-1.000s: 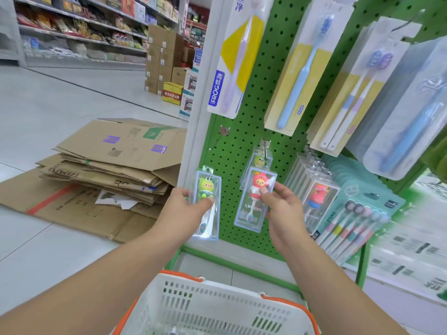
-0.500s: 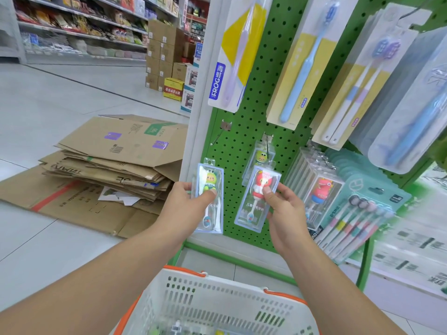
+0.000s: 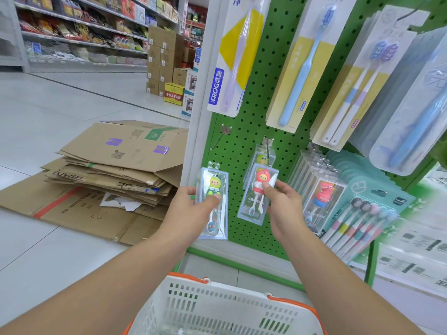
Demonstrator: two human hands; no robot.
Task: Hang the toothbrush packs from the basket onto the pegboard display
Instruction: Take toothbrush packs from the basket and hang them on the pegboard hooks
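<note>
1. Compared with one second ago, I see both packs a little higher in the frame; the basket (image 3: 225, 308) at the bottom edge shows more of its rim.
2. My left hand (image 3: 191, 209) holds the green frog pack (image 3: 213, 201) in the lower centre of the frame, with the thumb across its front and the fingers behind. This pack is in front of the white post (image 3: 193, 141), not yet at any hook.
3. My right hand (image 3: 283, 204) pinches the pink pig pack (image 3: 257, 192) by its right edge, thumb on the front. Its top has risen toward the occupied hook (image 3: 267, 141) in the centre of the frame, where another green pack (image 3: 262, 157) already hangs.
4. I judge that the pink pack is close to being hung, but I cannot tell if its hole is over the wire yet.
5. The empty hook (image 3: 226, 130), a little up and left of it, is probably for the frog pack.
6. The packs are flat rectangular boxes of clear, stiff plastic, glossy, with a small hang tab on top; the figures inside look like soft rubber.
7. The pegboard (image 3: 256, 112) is green with regular round holes; the hooks are thin bright metal wire.
8. The basket is white slotted plastic with orange handles (image 3: 290, 299).
9. At the left of the frame, flattened cardboard (image 3: 108, 170) lies in a matte brown stack on the glossy floor.
</note>
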